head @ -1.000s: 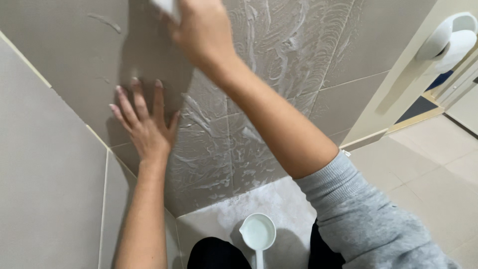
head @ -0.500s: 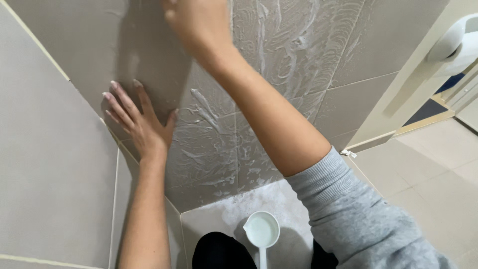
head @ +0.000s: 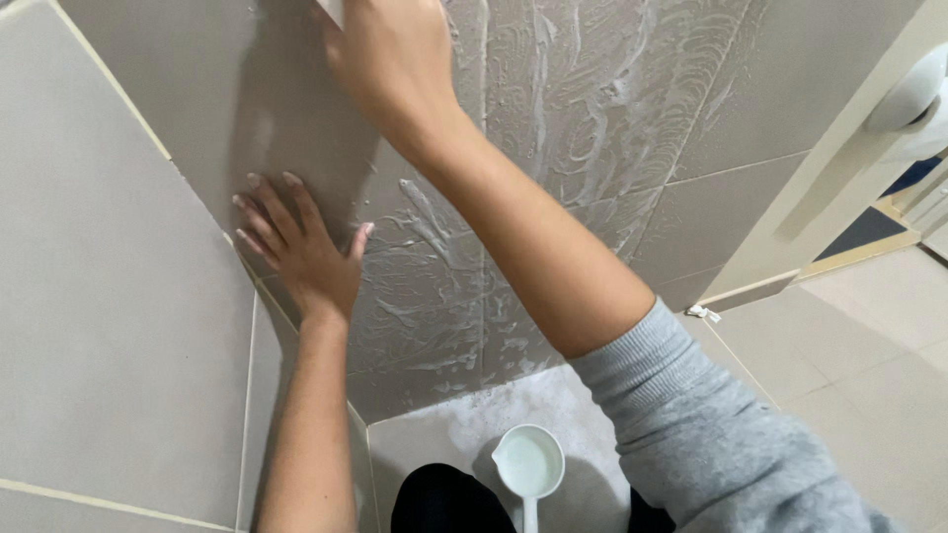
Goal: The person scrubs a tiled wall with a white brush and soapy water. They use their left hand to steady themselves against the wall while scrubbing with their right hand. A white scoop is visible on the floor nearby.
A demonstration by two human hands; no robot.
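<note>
Two hands were on the soapy tiled wall (head: 592, 118): the right hand (head: 390, 59), at top centre, closed its grip on a white pad (head: 333, 10), while the left hand (head: 301, 247) lay flat, fingers spread, lower left.

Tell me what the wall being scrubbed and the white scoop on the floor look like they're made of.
The wall looks like glazed ceramic tile: large flat grey panels with thin pale grout lines and a soft sheen, smeared with white soapy lather. The scoop looks like moulded plastic: smooth, evenly white, thin-rimmed, with a pouring lip. It could be enamelled metal, though plastic seems likelier.
</note>
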